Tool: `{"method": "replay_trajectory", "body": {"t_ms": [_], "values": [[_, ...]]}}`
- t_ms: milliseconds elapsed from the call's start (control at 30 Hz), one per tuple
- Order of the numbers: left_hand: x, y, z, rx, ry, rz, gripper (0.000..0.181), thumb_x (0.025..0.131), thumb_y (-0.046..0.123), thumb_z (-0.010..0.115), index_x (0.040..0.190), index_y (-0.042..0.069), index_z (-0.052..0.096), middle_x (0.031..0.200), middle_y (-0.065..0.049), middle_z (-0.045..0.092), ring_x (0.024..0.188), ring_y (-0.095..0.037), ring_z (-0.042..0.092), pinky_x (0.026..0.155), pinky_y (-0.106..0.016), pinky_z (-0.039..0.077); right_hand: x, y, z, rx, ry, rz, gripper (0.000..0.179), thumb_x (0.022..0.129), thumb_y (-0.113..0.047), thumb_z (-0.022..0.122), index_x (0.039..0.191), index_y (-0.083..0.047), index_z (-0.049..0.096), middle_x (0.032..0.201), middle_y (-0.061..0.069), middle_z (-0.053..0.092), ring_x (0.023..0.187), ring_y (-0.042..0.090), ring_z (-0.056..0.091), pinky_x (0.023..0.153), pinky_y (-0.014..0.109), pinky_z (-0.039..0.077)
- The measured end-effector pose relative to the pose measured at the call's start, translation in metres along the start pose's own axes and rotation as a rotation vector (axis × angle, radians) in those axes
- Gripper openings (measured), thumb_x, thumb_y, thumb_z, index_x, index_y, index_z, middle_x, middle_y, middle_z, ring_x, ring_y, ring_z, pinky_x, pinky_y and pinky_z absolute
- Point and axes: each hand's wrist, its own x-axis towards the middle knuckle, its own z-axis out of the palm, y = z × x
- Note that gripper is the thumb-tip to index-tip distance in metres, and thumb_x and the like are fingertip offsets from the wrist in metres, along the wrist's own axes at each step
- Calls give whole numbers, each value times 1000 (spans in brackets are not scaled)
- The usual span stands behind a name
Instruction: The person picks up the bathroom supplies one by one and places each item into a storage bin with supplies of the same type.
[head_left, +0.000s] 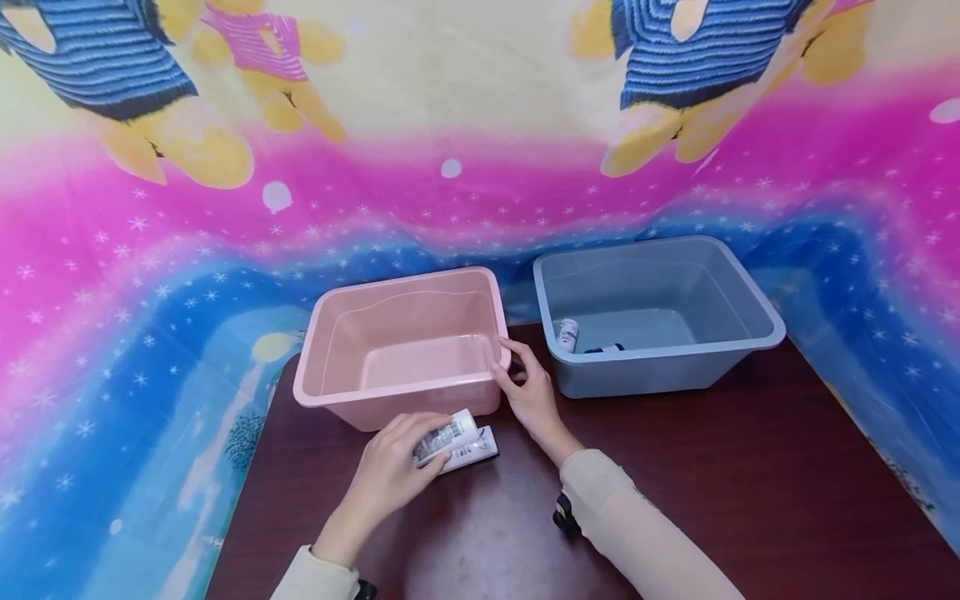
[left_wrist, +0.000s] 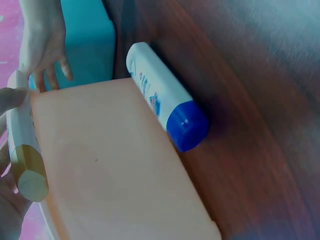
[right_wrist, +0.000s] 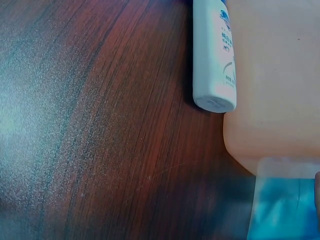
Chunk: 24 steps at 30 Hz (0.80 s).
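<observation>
My left hand (head_left: pixel 393 462) grips a white bottle (head_left: pixel 450 437) with printed text, holding it in front of the pink basin (head_left: pixel 405 392). In the left wrist view, this held bottle (left_wrist: pixel 21 120) has a gold-brown cap. A second white bottle (head_left: pixel 472 452) lies on the table along the basin's front wall, partly covered by the held one in the head view. Its blue cap (left_wrist: pixel 187 126) shows in the left wrist view. At the basin's front right corner, my right hand (head_left: pixel 534 400) touches the rim with fairly straight fingers and thumb.
A blue-grey basin (head_left: pixel 637 371) stands to the right of the pink one. Inside it lie a white bottle (head_left: pixel 567 335) and a dark-capped item (head_left: pixel 604 348), partly hidden by the front wall. A patterned cloth (head_left: pixel 450 200) hangs behind the dark wooden table (head_left: pixel 750 483).
</observation>
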Motion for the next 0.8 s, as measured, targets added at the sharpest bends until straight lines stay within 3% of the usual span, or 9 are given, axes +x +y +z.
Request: {"method": "replay_trajectory", "body": {"t_ms": [133, 400, 600, 800], "values": [[5, -2, -7, -7, -8, 12, 52, 70, 16, 89, 118, 14, 70, 115, 2, 68, 101, -14, 62, 83, -34, 53, -1, -1, 0, -4, 3, 9, 44, 92, -4, 69, 134, -4, 57, 133, 17, 60, 116, 36, 56, 86, 56, 46], [13, -8, -20, -21, -32, 22, 53, 71, 17, 89, 121, 15, 69, 117, 4, 67, 105, -15, 61, 85, -35, 53, -3, 2, -1, -11, 5, -12, 43, 93, -14, 71, 134, -17, 60, 133, 4, 62, 114, 23, 58, 82, 37, 47], [19, -10, -29, -24, -69, 26, 53, 73, 16, 87, 123, 15, 68, 118, 3, 67, 108, -17, 62, 88, -36, 52, -3, 4, -1, -14, 9, -30, 42, 93, -17, 71, 134, -17, 60, 133, 4, 62, 113, 23, 58, 81, 38, 48], [26, -12, -40, -21, -102, 11, 52, 75, 18, 87, 124, 16, 68, 119, 3, 67, 106, -16, 62, 83, -36, 54, -3, 2, 0, -7, 6, -8, 42, 94, -13, 69, 135, -13, 59, 135, 7, 60, 115, 25, 58, 84, 40, 48]]}}
